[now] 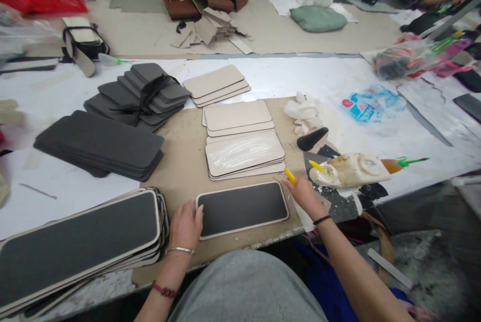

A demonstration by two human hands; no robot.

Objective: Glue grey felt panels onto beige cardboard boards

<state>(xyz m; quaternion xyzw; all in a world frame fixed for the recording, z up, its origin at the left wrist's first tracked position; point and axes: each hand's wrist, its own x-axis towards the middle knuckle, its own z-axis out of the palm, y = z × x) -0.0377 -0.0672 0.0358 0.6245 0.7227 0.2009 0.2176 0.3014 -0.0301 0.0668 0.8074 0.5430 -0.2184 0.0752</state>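
A dark rectangular panel with a beige border lies flat in front of me. My left hand is at its left end, with the fingers bent and the thumb on the edge. By the panel's right end, my right hand is closed round a yellow stick-like tool, whose tip points up and left. Just beyond lies a stack of beige panels, its top one streaked with wet white glue. A glue-smeared bottle with a second yellow stick at its opening lies to the right.
Bordered dark panels are piled at the left. Behind them are plain dark panels and a tied dark bundle. More beige panels lie ahead. A black curved object, crumpled tissue and plastic wrapper are on the right.
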